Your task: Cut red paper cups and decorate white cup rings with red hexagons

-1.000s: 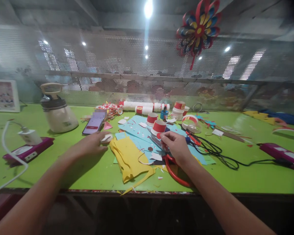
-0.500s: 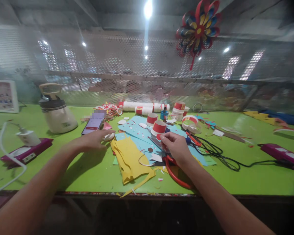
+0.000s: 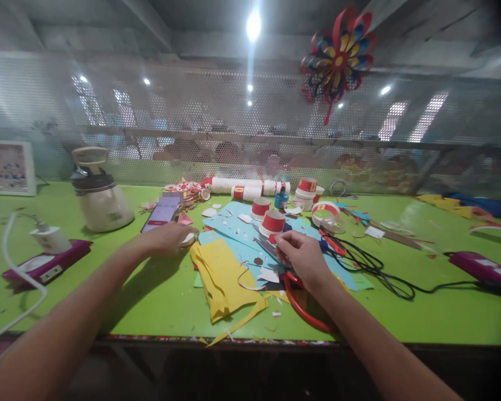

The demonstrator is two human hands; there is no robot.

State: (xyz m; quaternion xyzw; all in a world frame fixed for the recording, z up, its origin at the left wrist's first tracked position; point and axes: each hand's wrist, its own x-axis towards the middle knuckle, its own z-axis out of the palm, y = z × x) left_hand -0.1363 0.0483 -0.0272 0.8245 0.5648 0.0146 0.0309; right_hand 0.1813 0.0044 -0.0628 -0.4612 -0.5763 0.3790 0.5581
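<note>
My left hand (image 3: pixel 169 239) reaches over the table, its fingers stretched out and apart around a small white paper disc (image 3: pixel 187 240). Whether it touches the disc is unclear. Beside that hand lies a phone (image 3: pixel 161 216). My right hand (image 3: pixel 304 259) pinches a small red paper piece (image 3: pixel 273 238) between thumb and fingertips. Under the right hand are scissors with red handles (image 3: pixel 303 309), blades pointing away to the left. Just beyond the fingertips, a red and white paper cup (image 3: pixel 273 223) stands upside down on light blue paper (image 3: pixel 231 250).
Yellow folded paper (image 3: pixel 221 278) lies between my arms. A second paper cup (image 3: pixel 260 208), a blue jar (image 3: pixel 281 199) and long stacked cups (image 3: pixel 237 185) stand behind. A jug (image 3: pixel 98 197) and a power strip (image 3: pixel 52 263) are left; black cable (image 3: pixel 371 262) coils right.
The view has tilted slightly, so everything sits a little lower. My left hand has shifted slightly toward the white disc and covers more of it. The right hand keeps its pinch.
</note>
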